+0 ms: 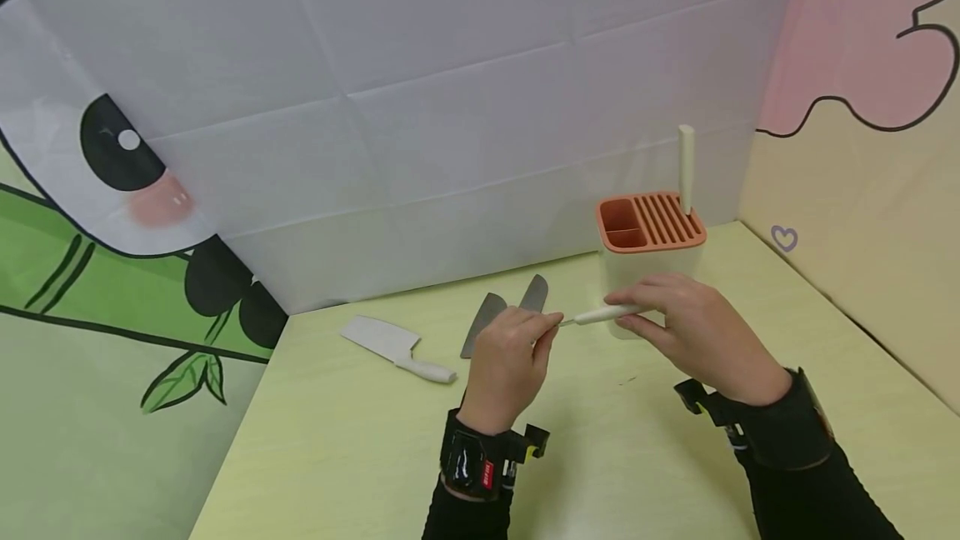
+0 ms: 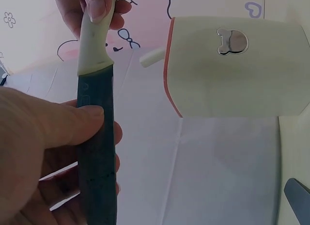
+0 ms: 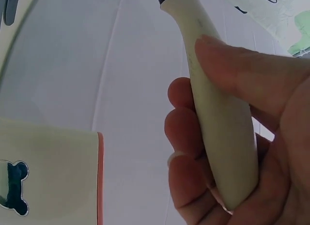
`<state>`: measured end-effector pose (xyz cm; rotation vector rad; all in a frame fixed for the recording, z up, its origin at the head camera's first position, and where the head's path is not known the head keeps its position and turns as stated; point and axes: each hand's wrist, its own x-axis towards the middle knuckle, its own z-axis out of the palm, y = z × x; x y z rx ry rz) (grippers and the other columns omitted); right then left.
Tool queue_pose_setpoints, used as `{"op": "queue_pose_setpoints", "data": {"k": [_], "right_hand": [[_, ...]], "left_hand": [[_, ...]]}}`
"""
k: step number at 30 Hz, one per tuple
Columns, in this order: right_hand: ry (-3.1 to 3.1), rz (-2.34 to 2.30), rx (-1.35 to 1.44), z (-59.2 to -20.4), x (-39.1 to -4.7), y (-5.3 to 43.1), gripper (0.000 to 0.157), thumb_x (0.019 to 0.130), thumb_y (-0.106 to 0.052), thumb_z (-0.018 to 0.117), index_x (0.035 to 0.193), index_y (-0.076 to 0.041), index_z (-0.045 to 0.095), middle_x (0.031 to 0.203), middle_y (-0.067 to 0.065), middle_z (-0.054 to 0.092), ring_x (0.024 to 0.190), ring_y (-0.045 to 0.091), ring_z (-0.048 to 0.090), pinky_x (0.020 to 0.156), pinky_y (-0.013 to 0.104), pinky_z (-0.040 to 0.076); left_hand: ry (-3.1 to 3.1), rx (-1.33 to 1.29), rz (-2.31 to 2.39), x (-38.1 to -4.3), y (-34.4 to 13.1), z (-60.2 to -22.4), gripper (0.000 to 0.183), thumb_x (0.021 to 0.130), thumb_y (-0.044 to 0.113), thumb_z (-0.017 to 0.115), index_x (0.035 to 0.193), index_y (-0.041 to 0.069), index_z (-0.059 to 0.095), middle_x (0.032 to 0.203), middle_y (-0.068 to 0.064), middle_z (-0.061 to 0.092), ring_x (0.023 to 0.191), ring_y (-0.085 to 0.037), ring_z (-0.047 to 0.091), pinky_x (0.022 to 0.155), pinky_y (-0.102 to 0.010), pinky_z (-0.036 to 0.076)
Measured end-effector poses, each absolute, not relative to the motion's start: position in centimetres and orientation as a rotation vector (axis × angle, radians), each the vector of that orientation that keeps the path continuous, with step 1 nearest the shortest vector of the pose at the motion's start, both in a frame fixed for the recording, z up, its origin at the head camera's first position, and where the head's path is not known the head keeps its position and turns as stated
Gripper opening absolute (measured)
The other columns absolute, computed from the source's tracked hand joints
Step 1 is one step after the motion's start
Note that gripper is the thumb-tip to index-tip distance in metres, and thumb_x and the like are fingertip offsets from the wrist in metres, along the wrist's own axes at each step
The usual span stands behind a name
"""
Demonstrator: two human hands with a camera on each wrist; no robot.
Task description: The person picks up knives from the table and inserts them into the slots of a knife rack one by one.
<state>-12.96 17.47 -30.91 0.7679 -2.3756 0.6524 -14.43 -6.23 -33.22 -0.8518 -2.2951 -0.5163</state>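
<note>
A glossy black wristband [image 1: 459, 450] bears a red label [image 1: 487, 474] with pale marks. Above right of the label juts a yellow-patched black bracket [image 1: 537, 435]; below it runs the black left sleeve [image 1: 468, 519]. Well right of it come a matte black cuff [image 1: 787, 432], a yellow-flecked bracket [image 1: 691, 392] and the black right sleeve [image 1: 817, 498].

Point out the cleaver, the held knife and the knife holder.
Cleaver [image 1: 382, 339]: head view, on its blade.
Held knife [image 2: 98, 157]: left wrist view, on its dark blade.
Knife holder [image 2: 218, 79]: left wrist view, on its outer wall.
</note>
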Motion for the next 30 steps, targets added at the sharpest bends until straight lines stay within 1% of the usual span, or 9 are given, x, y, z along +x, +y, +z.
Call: {"op": "queue_pose_setpoints", "data": {"k": [8, 21, 23, 26, 30], "right_hand": [[-2.394, 0.659, 0.768, -30.9, -12.8, 17.42, 0.031, 0.075, -0.013, 0.082, 0.105, -0.016, 0.074, 0.092, -0.007, 0.068, 0.083, 0.01, 0.058, 0.065, 0.031, 0.05], [-2.391, 0.659, 0.753, -30.85, -12.69, 17.42, 0.031, 0.074, -0.016, 0.082, 0.104, -0.015, 0.075, 0.093, -0.006, 0.07, 0.086, 0.012, 0.061, 0.068, 0.033, 0.051], [-2.396, 0.67, 0.736, -30.84, -12.69, 17.41, 0.031, 0.074, -0.017, 0.083, 0.104, -0.016, 0.075, 0.092, -0.007, 0.07, 0.085, 0.011, 0.06, 0.067, 0.032, 0.051], [-2.409, 0.708, 0.697, -30.8, -12.75, 17.39, 0.031, 0.076, -0.021, 0.082, 0.106, -0.016, 0.074, 0.094, -0.007, 0.069, 0.084, 0.011, 0.06, 0.065, 0.031, 0.048], [-2.394, 0.817, 0.607, -30.64, -12.94, 17.35, 0.036, 0.08, -0.022, 0.079, 0.114, -0.013, 0.069, 0.1, -0.003, 0.068, 0.085, 0.012, 0.06, 0.064, 0.031, 0.046]], "left_hand": [[-2.263, -0.862, -0.523, -14.23, -6.05, -33.2, 0.014, 0.086, 0.01, 0.071, 0.099, 0.013, 0.077, 0.085, 0.003, 0.067, 0.078, -0.012, 0.059, 0.064, -0.022, 0.049], [-2.251, -0.884, -0.552, -14.21, -5.92, -33.27, 0.012, 0.085, 0.009, 0.073, 0.095, 0.014, 0.077, 0.083, 0.004, 0.067, 0.076, -0.011, 0.06, 0.063, -0.022, 0.05], [-2.243, -0.887, -0.559, -14.24, -5.93, -33.3, 0.011, 0.084, 0.01, 0.074, 0.094, 0.014, 0.077, 0.083, 0.004, 0.067, 0.075, -0.011, 0.06, 0.063, -0.022, 0.05], [-2.235, -0.89, -0.572, -14.26, -5.95, -33.32, 0.01, 0.085, 0.011, 0.074, 0.093, 0.014, 0.077, 0.083, 0.004, 0.067, 0.075, -0.011, 0.059, 0.063, -0.022, 0.049], [-2.225, -0.888, -0.582, -14.21, -5.96, -33.25, 0.01, 0.085, 0.01, 0.073, 0.094, 0.014, 0.077, 0.083, 0.004, 0.067, 0.074, -0.01, 0.059, 0.063, -0.022, 0.049]]}}
